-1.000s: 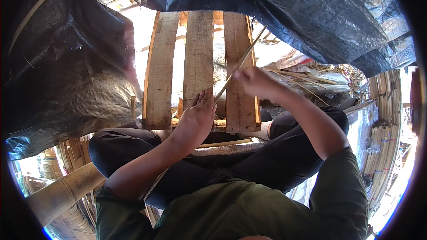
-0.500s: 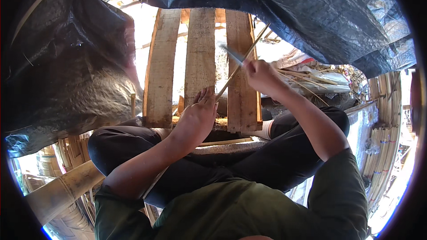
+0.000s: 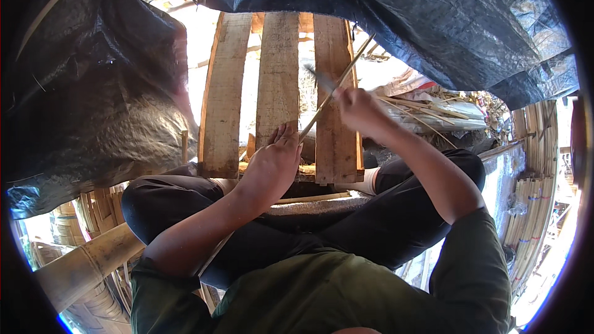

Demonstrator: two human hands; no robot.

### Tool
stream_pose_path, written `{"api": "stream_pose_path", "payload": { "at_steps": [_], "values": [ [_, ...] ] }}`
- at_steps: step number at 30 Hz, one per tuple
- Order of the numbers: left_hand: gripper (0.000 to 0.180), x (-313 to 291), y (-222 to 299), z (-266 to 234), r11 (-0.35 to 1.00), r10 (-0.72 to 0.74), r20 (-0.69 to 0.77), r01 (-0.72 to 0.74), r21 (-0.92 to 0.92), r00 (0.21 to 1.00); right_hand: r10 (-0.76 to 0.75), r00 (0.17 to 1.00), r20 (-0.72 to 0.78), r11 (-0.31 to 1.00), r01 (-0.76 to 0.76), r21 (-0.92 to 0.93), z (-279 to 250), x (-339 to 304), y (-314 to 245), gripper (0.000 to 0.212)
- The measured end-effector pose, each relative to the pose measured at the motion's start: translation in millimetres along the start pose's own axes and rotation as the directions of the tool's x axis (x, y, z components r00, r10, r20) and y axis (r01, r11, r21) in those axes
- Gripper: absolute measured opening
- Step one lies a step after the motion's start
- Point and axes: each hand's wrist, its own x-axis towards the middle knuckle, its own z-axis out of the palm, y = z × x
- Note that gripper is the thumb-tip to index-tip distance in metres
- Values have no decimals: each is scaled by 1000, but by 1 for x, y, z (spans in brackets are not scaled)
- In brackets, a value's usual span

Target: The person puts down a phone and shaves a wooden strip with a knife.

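My left hand [image 3: 276, 161] is closed round the lower end of a thin bamboo strip [image 3: 321, 110], near the front edge of a slatted wooden bench [image 3: 278, 74]. From there the strip slants up and to the right across the right-hand slat. My right hand [image 3: 359, 111] is closed on a knife; its handle is hidden in the fist. The knife blade [image 3: 322, 79] points up and left, crosses the strip and is blurred by motion. Whether its edge touches the strip I cannot tell.
Dark plastic sheeting [image 3: 117, 86] hangs at the left and over the far side [image 3: 445, 18]. Several loose bamboo strips [image 3: 427, 108] lie right of the bench. Bundled strips [image 3: 532, 204] stand farther right. A thick bamboo pole [image 3: 93, 266] lies at lower left, beside my folded legs [image 3: 396, 222].
My right hand and the knife have shifted slightly down and left along the strip. My left hand and the strip stay almost where they were.
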Motion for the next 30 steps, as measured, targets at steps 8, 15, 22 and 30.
{"api": "stream_pose_path", "payload": {
  "at_steps": [8, 15, 22, 30],
  "values": [
    [37, -4, -2, 0, 996, 53, -11, -52, 71, 999, -88, 996, -20, 985, 84, -151, 17, -15, -8, 46],
    [41, 0, 1, -1, 990, 68, 0, -67, 122, 998, -117, 990, 85, 985, 126, -117, 22, -15, 4, 50],
    [40, -3, -2, 3, 998, 30, -10, -29, 49, 1000, -41, 992, 115, 987, 58, -148, 16, -23, -12, 46],
    [40, -1, 1, -3, 983, 70, 5, -70, 167, 998, -352, 919, -175, 935, 341, -95, 37, -27, -2, 42]
  ]
}}
